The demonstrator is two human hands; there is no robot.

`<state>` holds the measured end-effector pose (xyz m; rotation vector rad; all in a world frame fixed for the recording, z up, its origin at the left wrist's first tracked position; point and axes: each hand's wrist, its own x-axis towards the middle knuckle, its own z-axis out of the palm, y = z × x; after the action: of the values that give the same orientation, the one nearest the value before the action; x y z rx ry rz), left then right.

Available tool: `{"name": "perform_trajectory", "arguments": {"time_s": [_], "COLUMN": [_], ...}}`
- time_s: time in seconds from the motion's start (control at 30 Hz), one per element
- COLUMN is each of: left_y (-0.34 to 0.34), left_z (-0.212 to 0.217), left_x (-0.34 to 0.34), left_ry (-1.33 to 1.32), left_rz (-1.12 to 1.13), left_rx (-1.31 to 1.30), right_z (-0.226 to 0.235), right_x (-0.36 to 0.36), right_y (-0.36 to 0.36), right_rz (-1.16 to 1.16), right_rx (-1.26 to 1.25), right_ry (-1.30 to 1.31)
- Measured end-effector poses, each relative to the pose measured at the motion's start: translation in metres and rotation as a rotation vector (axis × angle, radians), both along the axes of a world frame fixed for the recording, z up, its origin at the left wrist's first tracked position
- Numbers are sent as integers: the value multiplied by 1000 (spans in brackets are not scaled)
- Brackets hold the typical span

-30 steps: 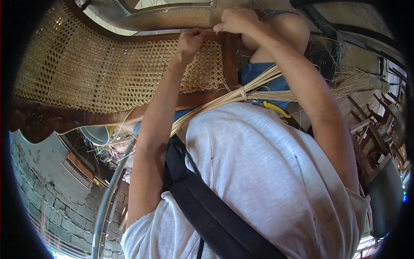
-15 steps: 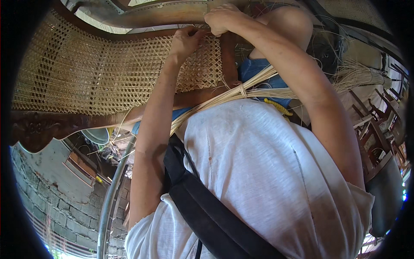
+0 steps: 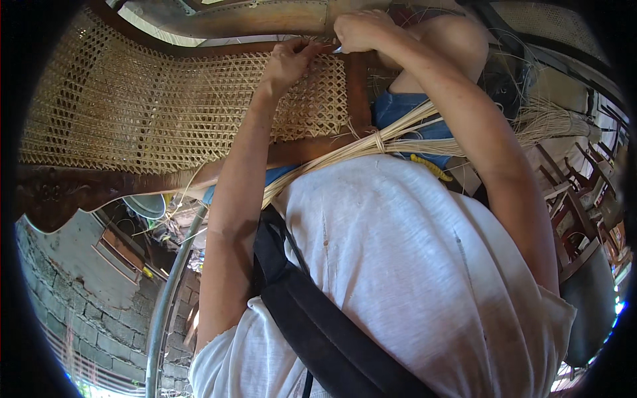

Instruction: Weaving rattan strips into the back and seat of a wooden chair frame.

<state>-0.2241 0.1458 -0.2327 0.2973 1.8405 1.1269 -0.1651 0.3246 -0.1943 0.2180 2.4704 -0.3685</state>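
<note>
A woven cane panel (image 3: 192, 86) fills a curved brown wooden frame (image 3: 357, 89) that lies across my lap. Over the panel's far right corner, my left hand (image 3: 288, 64) is closed, thumb and fingertips pinched at the far rail; anything between them is too small to name. Just right of it, my right hand (image 3: 361, 31) is closed in a fist above the same corner. A small pale-blue bit shows beside its fingertips, and what it grips is hidden. Between my body and the frame rests a tied bundle of cane strands (image 3: 405, 126).
Beyond the frame runs another curved wooden piece (image 3: 259, 20). Stacked wooden chair frames (image 3: 584, 199) stand at right. At left are a metal pole (image 3: 174, 285), a round basin (image 3: 146, 205) and a block wall (image 3: 99, 331). A yellow curved object (image 3: 431, 167) lies by the bundle.
My right hand has shifted a little to the right, widening the gap from my left hand. The pale-blue bit now shows at its fingertips. My left hand stays at the corner.
</note>
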Motion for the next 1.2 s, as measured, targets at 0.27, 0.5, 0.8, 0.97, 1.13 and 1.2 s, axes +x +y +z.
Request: {"name": "perform_trajectory", "arguments": {"time_s": [0.27,0.5,0.8,0.97,1.13,1.2], "left_y": [4,-2,8,8,13,21], "left_z": [-7,-3,-3,-7,-23,-8], "left_x": [-2,4,-8,-10,-19,-23], "left_ry": [-53,-133,99,100,234,184], "left_rz": [-64,34,-146,-209,-389,-515], "left_rx": [103,70,-165,-176,-201,-149], "right_z": [-31,-20,-53,-48,-64,-73], "right_x": [-6,-13,4,-5,-6,-7], "right_y": [-2,0,12,11,20,24], "right_rz": [244,320,-327,-212,-257,-259], "right_rx": [49,-131,-568,-470,-549,-556], "right_ry": [48,200,-252,-289,-346,-365]}}
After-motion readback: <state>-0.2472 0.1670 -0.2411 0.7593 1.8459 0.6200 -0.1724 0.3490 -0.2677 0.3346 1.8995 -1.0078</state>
